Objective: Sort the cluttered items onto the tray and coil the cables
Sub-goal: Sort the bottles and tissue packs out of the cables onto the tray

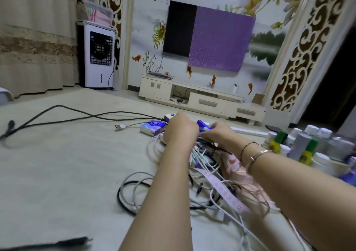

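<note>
A tangle of white, grey and black cables (208,175) lies on the pale table, with a pink measuring tape (221,189) running through it. My left hand (180,130) is curled over the far end of the pile, its fingers hidden behind the knuckles. My right hand (217,132) reaches in beside it and pinches thin dark cords next to a blue item (201,124). A blue tissue pack (153,128) lies just left of my left hand. A white USB plug (119,126) points left. No tray can be made out.
Long black cables (63,116) stretch across the table to the left; another black cable end (73,242) lies at the front. White bottles and green-capped glue sticks (308,146) crowd the right side. A TV stand (202,98) and an air cooler (99,54) stand beyond.
</note>
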Available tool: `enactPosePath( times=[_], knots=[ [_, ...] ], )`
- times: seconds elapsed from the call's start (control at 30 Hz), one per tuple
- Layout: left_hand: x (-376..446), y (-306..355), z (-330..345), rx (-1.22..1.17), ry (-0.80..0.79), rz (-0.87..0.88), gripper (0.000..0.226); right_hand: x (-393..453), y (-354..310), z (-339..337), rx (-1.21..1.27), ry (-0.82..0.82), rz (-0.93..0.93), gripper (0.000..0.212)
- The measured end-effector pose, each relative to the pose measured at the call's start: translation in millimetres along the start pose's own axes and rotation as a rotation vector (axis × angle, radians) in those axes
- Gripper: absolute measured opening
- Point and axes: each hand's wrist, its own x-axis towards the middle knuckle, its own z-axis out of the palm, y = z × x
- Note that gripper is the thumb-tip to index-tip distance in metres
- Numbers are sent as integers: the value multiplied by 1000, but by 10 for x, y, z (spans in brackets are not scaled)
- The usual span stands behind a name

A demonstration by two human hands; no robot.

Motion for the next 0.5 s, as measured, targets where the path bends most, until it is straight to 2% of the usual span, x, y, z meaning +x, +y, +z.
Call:
enactPosePath(
  times=[0.13,0.27,0.37,0.5],
  knots=[
    [-132,81,-4,87,-15,57,26,-223,11,-291,234,124,-111,9],
    [-201,148,72,60,-6,148,19,-374,51,-606,508,148,-88,21],
    [-236,179,131,-86,-33,208,19,-426,158,-779,590,53,-54,35],
    [-304,273,246,-272,-137,272,21,-482,311,-1023,703,-147,-36,26]
  ],
)
